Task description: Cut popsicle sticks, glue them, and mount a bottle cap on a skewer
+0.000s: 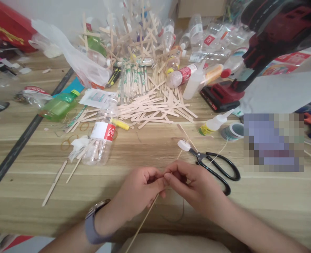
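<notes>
My left hand is closed in a pinch on a thin bamboo skewer, which slants from the table's front edge up through my fingers. The fingertips of my right hand meet my left thumb, pinched at the same spot on the skewer. What exactly lies between the fingertips is hidden. Beyond my hands, the skewer's far part comes close to a small white plastic piece. Black-handled scissors lie just past my right hand. A thin thread runs over them from a spool.
A clear bottle with a label stands left of centre. Loose craft sticks spread behind it. A glue bottle lies right, near a red and black power drill. A green bottle lies left, by a dark strip.
</notes>
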{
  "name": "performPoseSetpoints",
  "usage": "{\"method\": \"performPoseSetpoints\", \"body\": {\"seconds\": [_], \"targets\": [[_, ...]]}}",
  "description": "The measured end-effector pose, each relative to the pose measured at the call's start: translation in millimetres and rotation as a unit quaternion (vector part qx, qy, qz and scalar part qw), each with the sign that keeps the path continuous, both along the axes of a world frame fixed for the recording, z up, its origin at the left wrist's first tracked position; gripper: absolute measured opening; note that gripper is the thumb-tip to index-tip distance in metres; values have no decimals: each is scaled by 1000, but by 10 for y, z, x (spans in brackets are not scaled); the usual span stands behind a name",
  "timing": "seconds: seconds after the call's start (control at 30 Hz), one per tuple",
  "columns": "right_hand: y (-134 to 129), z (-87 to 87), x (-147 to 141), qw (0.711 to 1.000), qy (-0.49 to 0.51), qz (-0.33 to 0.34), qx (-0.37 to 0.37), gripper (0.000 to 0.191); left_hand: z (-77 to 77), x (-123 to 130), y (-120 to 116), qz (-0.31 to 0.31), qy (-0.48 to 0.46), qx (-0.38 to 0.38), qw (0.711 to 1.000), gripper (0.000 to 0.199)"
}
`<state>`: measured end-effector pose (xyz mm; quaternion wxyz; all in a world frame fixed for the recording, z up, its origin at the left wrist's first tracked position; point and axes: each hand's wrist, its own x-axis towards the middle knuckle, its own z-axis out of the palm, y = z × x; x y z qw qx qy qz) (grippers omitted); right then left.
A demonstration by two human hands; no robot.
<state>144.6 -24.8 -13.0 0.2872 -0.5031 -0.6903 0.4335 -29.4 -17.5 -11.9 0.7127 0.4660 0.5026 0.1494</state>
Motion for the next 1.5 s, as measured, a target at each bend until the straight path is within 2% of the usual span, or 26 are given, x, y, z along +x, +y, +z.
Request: {"method": "performPoseSetpoints", "body": {"seconds": [0.23, 0.47, 0.8, 0.9, 0.97, 1.03, 1.1, 1.3, 1.5], "targets": [[-49, -19, -37, 993, 21, -25, 114, 20, 3, -14, 39, 63, -93, -70, 991, 42], [-92, -17, -66, 992, 67, -19, 102, 20, -3, -23, 61, 92, -130, -107, 981, 39], [-110, -94, -58, 986, 106, 20, 127, 17, 38, -20, 82, 108, -143, -153, 972, 39], [-140, -154, -68, 988, 142, -20, 64, 9, 50, -27, 97, 117, -148, -161, 969, 37], [-156, -179, -78, 980, 188, -48, -49, 5, 42, -39, 98, 124, -158, -158, 967, 34], [-152, -176, -89, 957, 229, -47, -174, 18, 26, -56, 95, 127, -167, -153, 966, 30], [-128, -151, -96, 933, 252, -28, -254, 29, 10, -75, 93, 133, -172, -145, 965, 28], [-64, -140, -79, 914, 225, 16, -338, 38, -5, -91, 99, 128, -173, -127, 968, 27], [-55, -195, -63, 907, 239, -2, -346, 37, -4, -70, 105, 124, -172, -123, 970, 25]]}}
